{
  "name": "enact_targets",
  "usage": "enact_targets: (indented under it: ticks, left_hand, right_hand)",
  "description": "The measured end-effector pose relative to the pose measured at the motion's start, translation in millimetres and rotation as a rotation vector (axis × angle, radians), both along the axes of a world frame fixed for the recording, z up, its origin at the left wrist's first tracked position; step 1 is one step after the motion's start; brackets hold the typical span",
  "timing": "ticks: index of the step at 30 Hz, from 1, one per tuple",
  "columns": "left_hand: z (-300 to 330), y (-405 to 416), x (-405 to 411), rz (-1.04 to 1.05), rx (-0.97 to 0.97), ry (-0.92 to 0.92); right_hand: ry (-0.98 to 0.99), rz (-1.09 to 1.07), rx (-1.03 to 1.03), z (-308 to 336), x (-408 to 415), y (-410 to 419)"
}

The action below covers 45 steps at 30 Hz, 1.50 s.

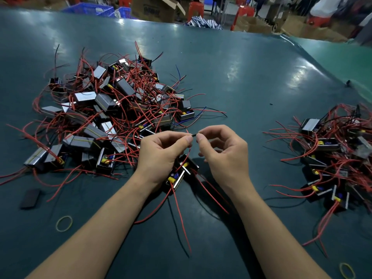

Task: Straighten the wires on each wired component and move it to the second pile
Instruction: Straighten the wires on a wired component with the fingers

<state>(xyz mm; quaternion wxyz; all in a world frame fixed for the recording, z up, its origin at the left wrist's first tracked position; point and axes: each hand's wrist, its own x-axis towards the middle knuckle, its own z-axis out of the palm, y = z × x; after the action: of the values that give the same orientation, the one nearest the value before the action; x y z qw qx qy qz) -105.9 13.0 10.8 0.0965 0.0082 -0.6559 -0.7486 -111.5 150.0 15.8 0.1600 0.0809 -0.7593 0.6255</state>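
A wired component (181,174), a small black block with yellow and blue parts and red wires, lies under my hands at the table's near middle. My left hand (161,152) and my right hand (223,152) each pinch one short stretch of dark wire (194,135) between thumb and forefinger, fingertips almost meeting. A red wire runs from that pinch down to the component. A big tangled pile of components (104,113) lies at the left. A smaller pile (334,158) lies at the right edge.
The green table mat (251,81) stretches far ahead. A flat black piece (30,198) and a yellow rubber band (64,223) lie near left; another band (347,270) sits near right. Boxes and blue crates stand beyond the table.
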Motion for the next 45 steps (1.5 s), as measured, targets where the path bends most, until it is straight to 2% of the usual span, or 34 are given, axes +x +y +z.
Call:
enact_targets:
  ticks: [3, 6, 8, 12, 14, 20, 29, 31, 33, 35, 37, 40, 45]
  left_hand:
    - [0, -1, 0, -0.002, 0.014, -0.017]
    - [1, -4, 0, -0.014, 0.022, -0.043]
    - [0, -3, 0, -0.005, -0.025, -0.034]
    - [-1, 2, 1, 0.006, -0.143, -0.001]
    - [-1, 2, 1, 0.008, -0.155, -0.005]
    - [-1, 4, 1, 0.014, -0.184, -0.005]
    - [-1, 6, -1, 0.021, -0.27, -0.012]
    - [-4, 4, 0, 0.067, -0.226, -0.014]
    - [-6, 3, 2, 0.092, -0.17, -0.021]
    - [-5, 2, 3, 0.071, -0.141, -0.028]
    - [-4, 2, 1, 0.066, -0.113, -0.024]
    - [-4, 1, -1, 0.092, -0.075, -0.042]
    - [-4, 1, 0, 0.078, -0.075, -0.052]
  right_hand:
    - [0.049, 0.017, 0.177, -1, -3, 4]
    - [0.011, 0.058, 0.223, -4, -4, 5]
    - [0.029, 0.032, 0.253, -6, -5, 5]
    - [0.108, -0.077, 0.488, -12, -5, 5]
    - [0.118, -0.118, 0.517, -14, -6, 1]
    - [-0.003, -0.198, 0.317, -13, -8, -4]
    - [-0.153, -0.228, 0.269, -13, -17, 0]
    - [-0.223, -0.283, 0.099, -12, -23, 5]
    - [-0.242, -0.203, 0.001, -10, -25, 11]
    - [-0.169, -0.034, 0.124, -10, -18, 7]
    - [-0.148, 0.083, 0.118, -7, -12, 3]
    - [-0.188, 0.159, -0.024, -2, -11, 7]
    - [-0.179, 0.188, -0.026, 0, -10, 9]
